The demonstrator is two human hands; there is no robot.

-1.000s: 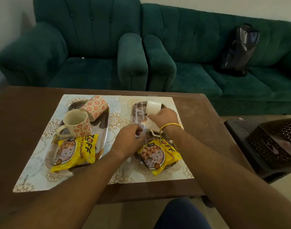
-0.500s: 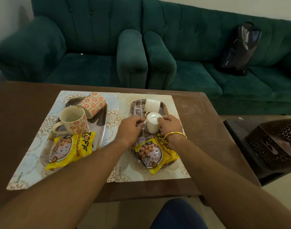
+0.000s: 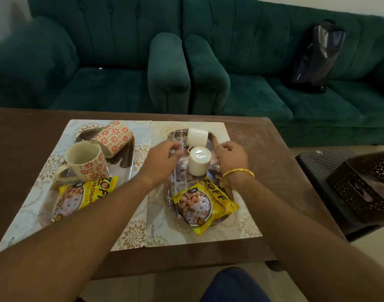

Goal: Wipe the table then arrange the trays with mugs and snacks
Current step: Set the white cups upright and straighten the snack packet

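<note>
Two trays lie on patterned placemats on the brown table (image 3: 265, 149). On the right tray (image 3: 178, 186) a small white cup (image 3: 198, 162) stands on end, a second white cup (image 3: 197, 136) lies on its side behind it, and a yellow snack packet (image 3: 204, 203) rests at the near end. My left hand (image 3: 164, 159) and my right hand (image 3: 231, 159) hover on either side of the standing cup, fingers loose and holding nothing. The left tray (image 3: 125, 168) carries an upright flower-patterned mug (image 3: 86, 160), a matching mug on its side (image 3: 114, 136) and another yellow packet (image 3: 84, 197).
A green armchair (image 3: 103, 62) and a green sofa (image 3: 273, 83) stand behind the table, with a black bag (image 3: 315, 59) on the sofa. A dark perforated basket (image 3: 365, 184) sits on a low black stool to the right. My blue-clad knee (image 3: 234, 286) is at the table's near edge.
My right hand brought the tilted white cup down onto the right tray and stood it there. Both hands then let go and drew slightly apart.
</note>
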